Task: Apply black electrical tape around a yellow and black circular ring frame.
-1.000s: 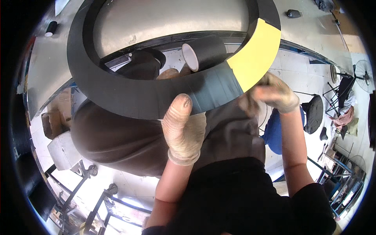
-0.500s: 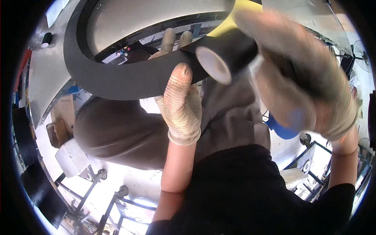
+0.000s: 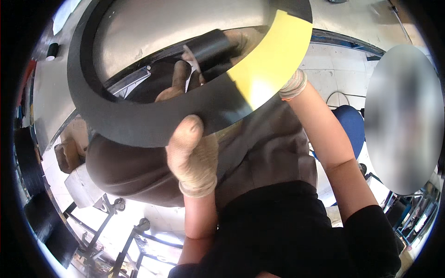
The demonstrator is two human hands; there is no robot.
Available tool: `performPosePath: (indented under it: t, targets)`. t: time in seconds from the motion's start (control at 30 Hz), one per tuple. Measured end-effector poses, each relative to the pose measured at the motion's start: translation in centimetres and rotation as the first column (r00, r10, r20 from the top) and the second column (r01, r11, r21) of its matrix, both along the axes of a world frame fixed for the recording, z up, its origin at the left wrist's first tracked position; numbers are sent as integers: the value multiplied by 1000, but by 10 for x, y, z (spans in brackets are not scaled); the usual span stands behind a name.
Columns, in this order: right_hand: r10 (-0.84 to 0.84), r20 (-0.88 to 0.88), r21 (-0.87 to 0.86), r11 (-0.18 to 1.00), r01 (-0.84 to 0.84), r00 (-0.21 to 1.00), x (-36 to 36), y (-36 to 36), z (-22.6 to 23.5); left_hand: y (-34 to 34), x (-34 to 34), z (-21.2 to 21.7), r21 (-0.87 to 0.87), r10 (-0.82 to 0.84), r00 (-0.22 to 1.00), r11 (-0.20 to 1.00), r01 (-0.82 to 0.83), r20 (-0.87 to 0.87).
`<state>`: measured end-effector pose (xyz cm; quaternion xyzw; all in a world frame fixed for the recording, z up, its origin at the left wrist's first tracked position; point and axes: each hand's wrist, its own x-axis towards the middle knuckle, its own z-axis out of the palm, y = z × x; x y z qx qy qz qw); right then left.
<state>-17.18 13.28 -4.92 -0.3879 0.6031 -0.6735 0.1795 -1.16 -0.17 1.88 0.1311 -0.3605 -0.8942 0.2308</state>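
Observation:
A large black ring (image 3: 139, 120) is held over my lap, with a bare yellow section (image 3: 273, 58) on its right part. My left hand (image 3: 192, 155), in a knitted glove, is closed around the ring's near side, thumb on the front and fingers behind. My gloved right hand (image 3: 244, 41) reaches under the ring's right side and comes up inside its opening. There it holds a black tape roll (image 3: 207, 47) with a pale core. The roll is close to the left fingertips. Part of the right hand is hidden behind the yellow section.
A metal worktable (image 3: 181, 18) lies beyond the ring, with a small black cylinder (image 3: 52, 51) at its left. A cardboard box (image 3: 69, 155) stands at the left. A blue stool seat (image 3: 350, 129) is to the right, and wheeled frames (image 3: 120, 204) stand on the floor.
My right hand has carried the tape roll from the ring's right front down, under and up into the opening. The ring and left hand have shifted slightly left and lower, and more yellow shows.

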Motion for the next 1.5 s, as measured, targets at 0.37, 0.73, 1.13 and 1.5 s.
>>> performPosePath:
  t: [0.37, 0.73, 1.13, 1.5]
  targets:
    - [109, 750, 275, 846, -456, 653, 28, 48, 98, 12, 5, -1, 197, 1, 1000, 980, -3, 13]
    - [-11, 879, 217, 900, -378, 477, 24, -30, 191, 2, 4, -12, 224, 4, 991, 974, 27, -136]
    - [-49, 339, 422, 900, -106, 940, 58, 12, 67, -7, -4, -12, 31, 13, 995, 999, -10, -102]
    - [483, 628, -50, 808, -587, 611, -2, 55, 40, 16, -2, 3, 330, 2, 995, 943, 30, -97]
